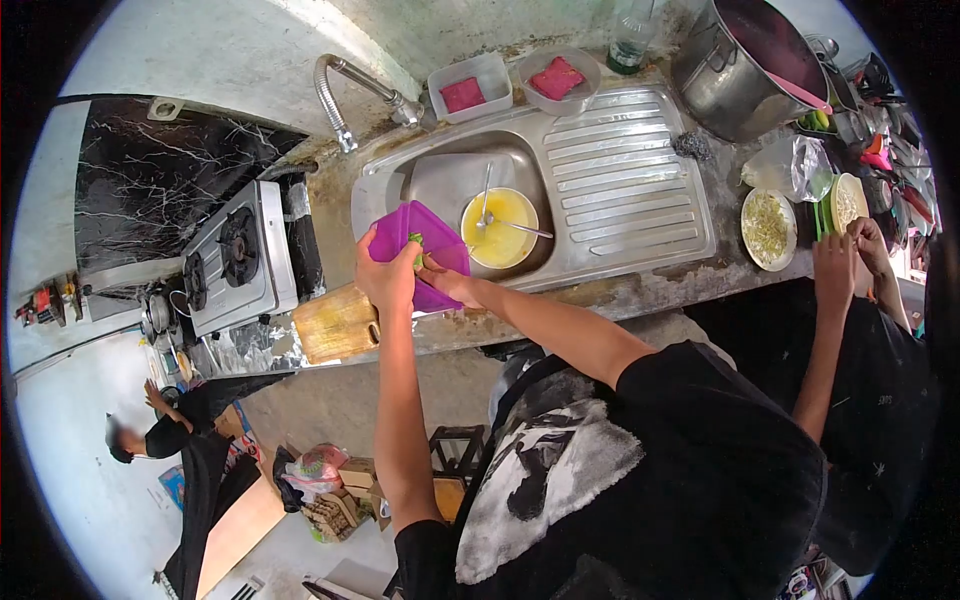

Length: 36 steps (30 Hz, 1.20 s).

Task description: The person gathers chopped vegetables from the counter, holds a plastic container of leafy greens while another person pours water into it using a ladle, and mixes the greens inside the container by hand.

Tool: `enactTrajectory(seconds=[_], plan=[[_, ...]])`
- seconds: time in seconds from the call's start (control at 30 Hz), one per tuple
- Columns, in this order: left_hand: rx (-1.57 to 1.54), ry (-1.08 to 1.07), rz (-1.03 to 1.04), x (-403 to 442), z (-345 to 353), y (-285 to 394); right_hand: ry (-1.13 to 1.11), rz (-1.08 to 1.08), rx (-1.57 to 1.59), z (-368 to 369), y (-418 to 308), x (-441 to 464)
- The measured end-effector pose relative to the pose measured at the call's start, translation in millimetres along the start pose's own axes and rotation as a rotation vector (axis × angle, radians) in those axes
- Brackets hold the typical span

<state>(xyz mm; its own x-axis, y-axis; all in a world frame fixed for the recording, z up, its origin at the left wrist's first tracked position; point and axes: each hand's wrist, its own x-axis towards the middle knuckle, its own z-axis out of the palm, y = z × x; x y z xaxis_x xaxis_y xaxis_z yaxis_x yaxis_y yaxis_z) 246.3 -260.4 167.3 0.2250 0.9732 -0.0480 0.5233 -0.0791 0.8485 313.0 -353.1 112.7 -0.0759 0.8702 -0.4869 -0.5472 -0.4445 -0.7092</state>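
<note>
Both of my hands are over a purple plastic container (425, 215) at the sink's near left corner. A small piece of green vegetable (416, 240) shows at the fingertips of my left hand (388, 272), which is closed on it. Closed fingers of my right hand (447, 284) meet the lower end of that green piece. The container's inside is partly hidden by my hands. Just right of it, a bowl of yellow liquid (500, 245) sits in the metal sink (535, 165) with metal spoons in it.
A wooden cutting board (335, 325) lies left of the sink, near a gas stove (240, 260). Beyond are a faucet (403, 108), two tubs with pink items and a large pot (710, 85). At right, a co-worker's hands (850, 250) are near a plate of sprouts (768, 230).
</note>
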Motion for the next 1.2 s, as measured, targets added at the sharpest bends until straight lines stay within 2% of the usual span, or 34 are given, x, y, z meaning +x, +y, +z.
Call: enactTrajectory(seconds=[0.07,0.13,0.17,0.23,0.47,0.53,0.77,1.2], plan=[[0.03,-0.037,0.0,5,1,-1,-0.014,0.021,0.045,0,4,7],[0.107,-0.03,0.015,6,0,3,0.004,-0.165,0.17,1,31,35],[0.179,-0.025,0.035,8,-1,4,-0.001,-0.166,0.172,0,38,44],[0.216,-0.034,0.058,12,-1,6,-0.052,-0.35,0.173,1,40,54],[0.325,-0.078,0.086,14,-2,19,0.051,-0.198,0.197,3,36,55],[0.341,-0.08,0.09,12,0,24,0.107,-0.261,0.015,2,39,65],[0.464,-0.057,0.102,5,2,42,-0.061,-0.276,0.27,0,34,60],[0.433,-0.019,0.109,-5,1,39,-0.038,-0.266,0.184,-2,31,56]])
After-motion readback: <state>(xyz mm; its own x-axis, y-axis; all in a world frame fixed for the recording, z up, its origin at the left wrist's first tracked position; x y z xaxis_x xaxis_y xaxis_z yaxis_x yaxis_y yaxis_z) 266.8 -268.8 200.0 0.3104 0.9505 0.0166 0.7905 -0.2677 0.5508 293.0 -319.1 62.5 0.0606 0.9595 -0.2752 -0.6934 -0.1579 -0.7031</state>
